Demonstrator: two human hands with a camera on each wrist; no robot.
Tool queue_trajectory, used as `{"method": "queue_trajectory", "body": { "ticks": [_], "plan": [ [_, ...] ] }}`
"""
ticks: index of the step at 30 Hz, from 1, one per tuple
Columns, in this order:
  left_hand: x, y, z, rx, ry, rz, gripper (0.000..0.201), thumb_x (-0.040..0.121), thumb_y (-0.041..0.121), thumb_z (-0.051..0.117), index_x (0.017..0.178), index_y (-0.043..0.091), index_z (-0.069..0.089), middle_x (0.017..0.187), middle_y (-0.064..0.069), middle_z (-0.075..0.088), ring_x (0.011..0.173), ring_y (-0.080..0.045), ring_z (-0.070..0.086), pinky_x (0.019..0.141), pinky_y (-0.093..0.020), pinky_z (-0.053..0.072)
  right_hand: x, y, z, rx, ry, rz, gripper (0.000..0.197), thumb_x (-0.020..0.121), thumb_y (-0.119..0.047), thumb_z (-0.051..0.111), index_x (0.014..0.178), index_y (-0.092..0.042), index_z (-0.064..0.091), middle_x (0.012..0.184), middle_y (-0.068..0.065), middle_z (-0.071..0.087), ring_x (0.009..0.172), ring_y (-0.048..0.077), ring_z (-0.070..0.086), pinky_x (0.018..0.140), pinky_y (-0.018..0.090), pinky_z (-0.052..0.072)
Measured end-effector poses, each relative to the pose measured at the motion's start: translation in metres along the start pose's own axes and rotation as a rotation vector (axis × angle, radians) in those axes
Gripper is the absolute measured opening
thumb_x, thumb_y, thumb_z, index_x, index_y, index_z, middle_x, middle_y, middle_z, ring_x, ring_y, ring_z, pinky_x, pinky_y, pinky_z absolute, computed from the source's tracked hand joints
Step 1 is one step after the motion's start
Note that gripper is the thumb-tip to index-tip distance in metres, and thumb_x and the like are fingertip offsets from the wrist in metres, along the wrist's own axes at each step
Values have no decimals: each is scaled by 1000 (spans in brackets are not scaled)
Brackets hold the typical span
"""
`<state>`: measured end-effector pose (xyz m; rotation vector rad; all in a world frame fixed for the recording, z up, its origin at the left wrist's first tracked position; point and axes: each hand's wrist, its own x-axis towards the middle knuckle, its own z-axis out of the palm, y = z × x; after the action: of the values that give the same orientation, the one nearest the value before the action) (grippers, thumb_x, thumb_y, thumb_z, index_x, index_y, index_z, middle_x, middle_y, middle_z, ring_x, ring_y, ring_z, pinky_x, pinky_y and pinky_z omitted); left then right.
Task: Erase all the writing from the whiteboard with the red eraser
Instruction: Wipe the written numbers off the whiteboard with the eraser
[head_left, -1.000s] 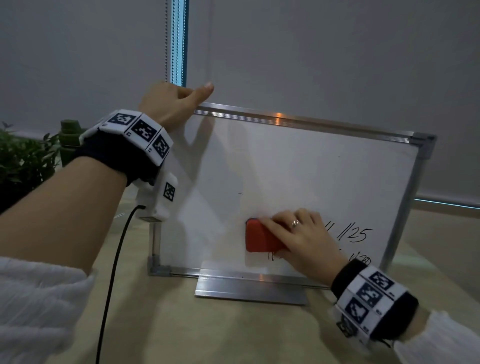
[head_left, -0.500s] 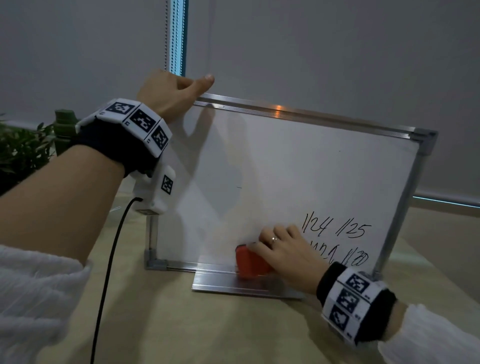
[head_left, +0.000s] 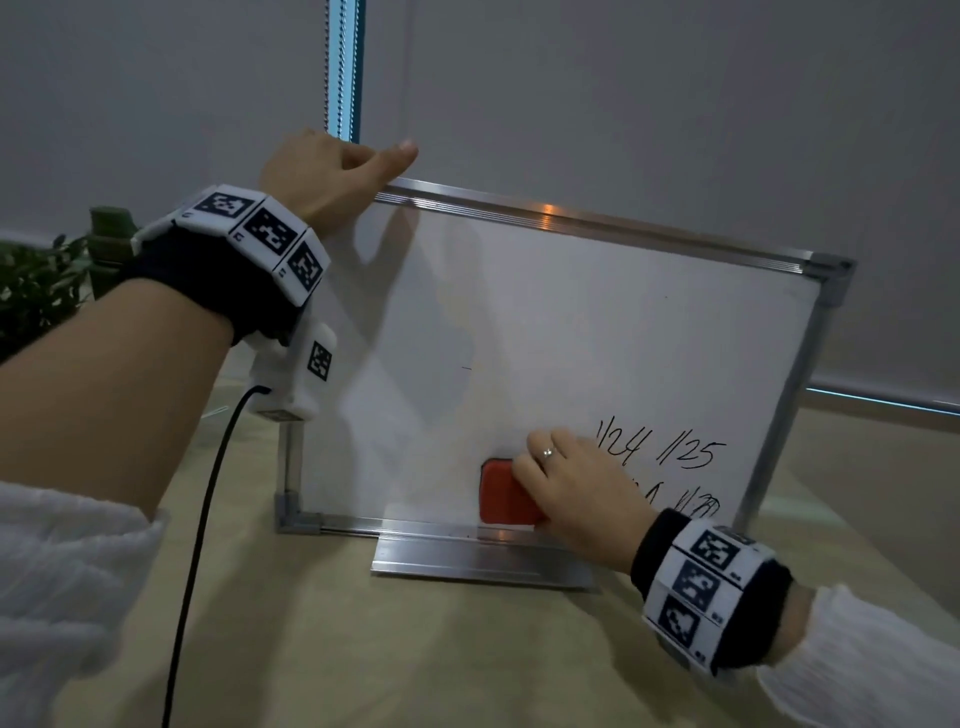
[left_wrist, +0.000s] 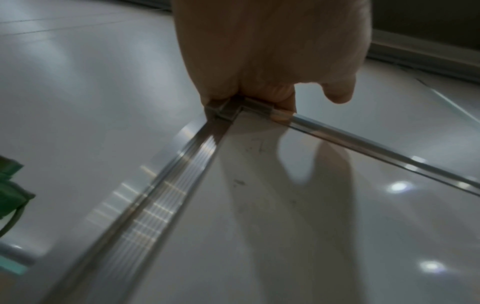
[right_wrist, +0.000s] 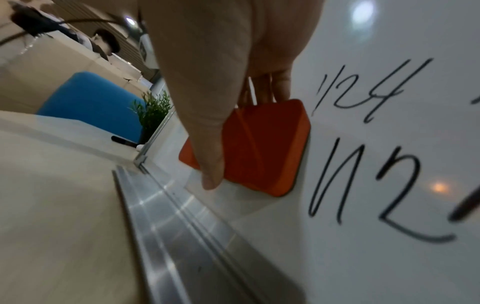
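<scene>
The right hand (head_left: 571, 499) grips the red eraser (head_left: 506, 493), thumb under it and fingers over its top, and presses it flat on the whiteboard (head_left: 597, 332) low down, just above the bottom frame. Black writing (head_left: 660, 449) (dates, in two rows) lies just to its right. The left hand (head_left: 322, 176) clasps the board's top left corner; the board stands upright on the desk (head_left: 467, 660).

Office, roller blinds (head_left: 649, 93), desks, blue chair (right_wrist: 93, 98), seated person (right_wrist: 105, 42), potted plant (right_wrist: 153, 111)
</scene>
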<state>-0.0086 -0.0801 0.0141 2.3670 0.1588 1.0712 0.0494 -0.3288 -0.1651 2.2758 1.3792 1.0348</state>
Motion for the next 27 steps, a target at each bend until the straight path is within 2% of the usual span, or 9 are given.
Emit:
{"method": "queue_trajectory", "body": {
  "ticks": [4, 8, 11, 15, 17, 19, 22, 25, 27],
  "plan": [
    [3, -4, 0, -1, -6, 9, 57, 92, 55, 36, 94, 8, 69, 53, -4, 36, 52, -21, 36, 50, -21, 24, 14, 14, -18, -99, 111, -28, 57, 43, -26, 76, 91, -11, 50, 80, 8, 57, 64, 27, 50, 55, 32, 35],
    [5, -6, 1, 15, 1, 21, 59, 92, 55, 36, 93, 5, 69, 61, -10, 44, 62, -23, 42, 52, -21, 26, 47, 45, -61, -15, 355, 321, 58, 55, -24, 77, 108, -5, 61, 88, 17, 58, 72, 34, 53, 62, 36, 40],
    [5, -8, 2, 6, 1, 38, 60, 92, 55, 35, 99, 6, 70, 72, -16, 49, 67, -23, 44, 53, -21, 28, 50, 33, -54, 26, 381, 432, 64, 54, -26, 77, 112, -5, 58, 90, 17, 58, 74, 34, 53, 63, 37, 41],
    [5, -8, 2, 3, -11, 27, 64, 92, 55, 35, 106, 3, 70, 69, -14, 51, 58, -22, 43, 55, -20, 29, 20, -16, -5, -116, 240, -30, 28, 70, -16, 56, 97, -16, 66, 84, 2, 61, 66, 23, 52, 62, 35, 32],
    [5, -7, 1, 12, -19, 21, 63, 92, 55, 35, 107, 5, 70, 68, -12, 52, 61, -21, 45, 56, -19, 30, 12, -16, 0, -104, 191, -127, 29, 71, -17, 49, 95, -19, 66, 84, -1, 61, 67, 20, 51, 65, 34, 32],
    [5, -8, -1, 46, -11, 28, 61, 92, 56, 36, 105, 8, 72, 58, -7, 48, 58, -20, 43, 54, -20, 30, 17, 2, -11, -63, 277, -22, 42, 61, -21, 59, 103, -17, 64, 86, 2, 61, 71, 24, 51, 68, 36, 32],
    [4, -10, -1, 86, -4, 55, 74, 82, 65, 31, 96, 5, 72, 64, -16, 56, 67, -26, 48, 56, -24, 33, 31, 42, -38, 49, 478, 382, 58, 61, -34, 63, 114, -11, 59, 90, 9, 59, 77, 29, 50, 70, 37, 32],
    [8, -11, -1, 146, -44, 15, 73, 76, 71, 26, 92, 17, 73, 82, -16, 65, 86, -31, 57, 83, -37, 45, 35, 52, -50, 194, 567, 627, 64, 60, -36, 65, 118, -9, 57, 92, 12, 55, 80, 30, 49, 69, 38, 40],
    [12, -2, -3, 279, -121, -25, 58, 82, 70, 28, 82, 27, 68, 75, -8, 61, 86, -31, 59, 98, -49, 41, 35, 41, -44, 227, 591, 685, 62, 64, -39, 58, 119, -10, 53, 93, 12, 53, 82, 26, 43, 69, 36, 40]
  ]
}}
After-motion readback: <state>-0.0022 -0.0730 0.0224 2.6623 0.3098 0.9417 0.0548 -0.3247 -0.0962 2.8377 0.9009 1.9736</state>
